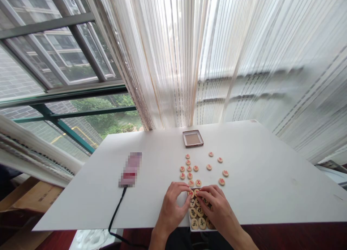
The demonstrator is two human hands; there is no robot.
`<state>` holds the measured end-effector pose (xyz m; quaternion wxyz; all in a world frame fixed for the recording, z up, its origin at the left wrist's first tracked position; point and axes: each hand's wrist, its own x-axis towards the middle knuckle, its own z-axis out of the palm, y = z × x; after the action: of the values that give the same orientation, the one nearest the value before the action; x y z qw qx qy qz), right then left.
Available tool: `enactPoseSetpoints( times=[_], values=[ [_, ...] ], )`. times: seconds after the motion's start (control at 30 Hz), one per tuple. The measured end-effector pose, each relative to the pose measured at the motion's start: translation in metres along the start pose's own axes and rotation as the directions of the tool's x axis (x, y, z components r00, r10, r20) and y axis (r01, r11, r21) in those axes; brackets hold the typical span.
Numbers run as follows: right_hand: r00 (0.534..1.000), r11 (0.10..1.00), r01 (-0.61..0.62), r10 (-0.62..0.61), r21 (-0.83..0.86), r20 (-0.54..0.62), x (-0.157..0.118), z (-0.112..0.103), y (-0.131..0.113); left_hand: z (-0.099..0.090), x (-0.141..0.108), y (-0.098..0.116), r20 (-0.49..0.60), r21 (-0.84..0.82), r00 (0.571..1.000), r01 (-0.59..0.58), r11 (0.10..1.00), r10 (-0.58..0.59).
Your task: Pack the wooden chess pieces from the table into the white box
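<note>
A shallow, white-walled open box (190,221) sits at the near edge of the white tabletop (157,195), directly in front of the person. Inside it, round, pale wooden discs (202,223) lie flat in rows, most of those in view marked with black characters; the right hand hides part of the rows.

At the box's far left corner is a pale wooden disc with a red character (191,194). The left hand (171,206) has its thumb and forefinger bent in an open curve, their tips at the edge of this disc. The right hand (219,208) reaches over the box, thumb and forefinger close together at a second red-marked wooden disc (196,193) just beside the first. Whether either hand pinches its disc or only touches it, I cannot tell.

Beyond the box, loose red-marked wooden discs (189,168) lie in a close group, with five more spread out to the right. Farther back rests a shallow, square, brown-edged tray (193,138). Well to the left lies a pink, pixelated oblong object (131,169) with a black cable (116,210).
</note>
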<state>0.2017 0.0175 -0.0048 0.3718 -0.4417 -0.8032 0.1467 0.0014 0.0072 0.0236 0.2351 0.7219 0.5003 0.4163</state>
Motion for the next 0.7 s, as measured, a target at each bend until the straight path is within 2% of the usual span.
enactPoseSetpoints(
  times=[0.23,0.4,0.7],
  values=[
    [1.000,0.999,0.015,-0.014,0.046,-0.018,0.000,0.006,0.006,0.012,0.000,-0.007,0.025,0.010,1.000,-0.018,1.000,0.018],
    [1.000,0.996,0.021,-0.020,0.088,-0.018,0.000,0.007,0.009,0.017,0.000,-0.010,0.023,0.002,1.000,0.009,1.000,-0.009],
    [0.992,0.995,0.014,-0.002,0.096,-0.126,-0.013,-0.001,0.018,0.016,0.001,-0.008,0.027,0.010,0.999,0.027,1.000,-0.027]
  ],
)
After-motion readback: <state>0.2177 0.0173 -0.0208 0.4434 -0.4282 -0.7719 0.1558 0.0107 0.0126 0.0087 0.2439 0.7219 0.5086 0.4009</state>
